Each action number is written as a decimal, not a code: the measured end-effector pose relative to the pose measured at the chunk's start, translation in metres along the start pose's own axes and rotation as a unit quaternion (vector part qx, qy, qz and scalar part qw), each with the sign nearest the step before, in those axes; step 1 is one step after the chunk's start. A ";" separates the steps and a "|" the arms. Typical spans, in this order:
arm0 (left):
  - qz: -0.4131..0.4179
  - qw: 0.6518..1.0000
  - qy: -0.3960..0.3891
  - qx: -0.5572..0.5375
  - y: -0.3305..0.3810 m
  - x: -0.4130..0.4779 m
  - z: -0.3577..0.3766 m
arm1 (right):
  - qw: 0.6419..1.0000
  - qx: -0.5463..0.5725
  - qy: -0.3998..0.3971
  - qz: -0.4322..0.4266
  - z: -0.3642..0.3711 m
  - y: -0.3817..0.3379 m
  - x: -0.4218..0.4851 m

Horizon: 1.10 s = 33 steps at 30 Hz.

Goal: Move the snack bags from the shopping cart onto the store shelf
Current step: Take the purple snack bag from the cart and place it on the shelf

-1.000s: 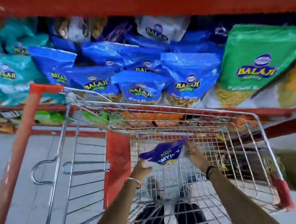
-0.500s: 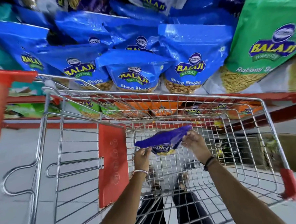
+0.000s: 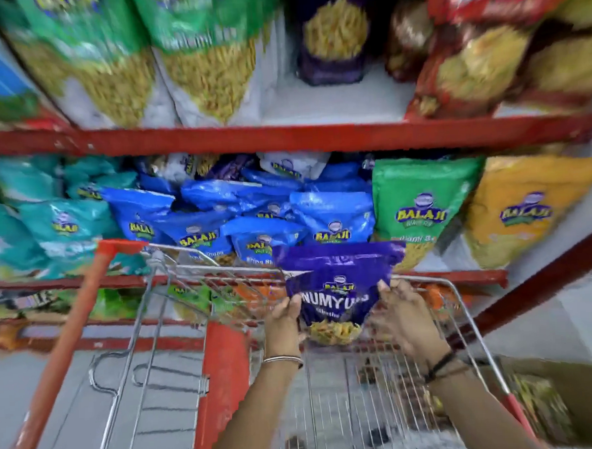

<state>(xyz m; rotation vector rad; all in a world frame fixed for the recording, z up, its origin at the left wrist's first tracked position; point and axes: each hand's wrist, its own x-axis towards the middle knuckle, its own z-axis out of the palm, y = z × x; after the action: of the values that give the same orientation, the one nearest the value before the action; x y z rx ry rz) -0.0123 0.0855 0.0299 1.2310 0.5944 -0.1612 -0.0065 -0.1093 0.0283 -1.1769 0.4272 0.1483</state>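
Top-shelf bags (image 3: 207, 57) blurred, labels unreadable

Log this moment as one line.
phase: lifting | purple snack bag upright, above cart | left hand, right hand gripping sides | shelf ahead

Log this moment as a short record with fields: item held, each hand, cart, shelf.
item held: purple snack bag, upright, label facing the camera, raised above the cart's front rim
left hand: grips the bag's left edge
right hand: grips the bag's right edge
shopping cart: wire basket; contents too blurred to tell
store shelf: red-edged, middle level packed with blue bags; a green bag stands to their right
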 end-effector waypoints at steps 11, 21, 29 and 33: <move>0.156 0.978 -0.122 -0.073 0.183 -0.048 0.071 | 0.973 0.059 -0.105 -0.197 0.062 -0.214 -0.041; 0.343 0.920 -0.178 -0.063 0.307 -0.029 0.123 | 0.904 0.154 -0.147 -0.371 0.127 -0.309 -0.013; 0.298 0.944 -0.134 -0.036 0.322 0.040 0.143 | 0.912 0.138 -0.079 -0.379 0.144 -0.300 0.070; 0.278 0.954 -0.108 -0.012 0.343 0.055 0.159 | 0.915 0.124 -0.044 -0.380 0.154 -0.314 0.095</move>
<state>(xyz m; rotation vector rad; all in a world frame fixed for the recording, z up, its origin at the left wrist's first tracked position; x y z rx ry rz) 0.2339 0.0686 0.3220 1.2924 0.0460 0.1848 0.2227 -0.0990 0.3097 -1.0057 -0.1130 -0.5159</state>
